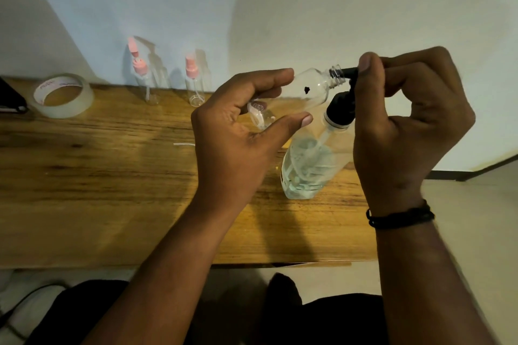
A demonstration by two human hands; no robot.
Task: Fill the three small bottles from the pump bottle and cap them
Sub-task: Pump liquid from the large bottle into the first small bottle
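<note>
My left hand (241,131) holds a small clear bottle (316,87) tilted on its side, its open threaded neck pointing right. The black spout of the pump bottle (311,165) meets that neck. My right hand (406,120) rests on the black pump head, thumb on the spout. The pump bottle stands on the wooden table with clear liquid low inside it. A clear cap (259,113) lies on the table behind my left hand. Two other small bottles with pink spray tops, one on the left (145,84) and one on the right (194,85), stand by the wall.
A roll of clear tape (63,95) lies at the back left of the wooden table (112,190). A dark object (11,98) sits at the far left edge. The white wall runs along the table's back. A small white strip (183,144) lies mid-table.
</note>
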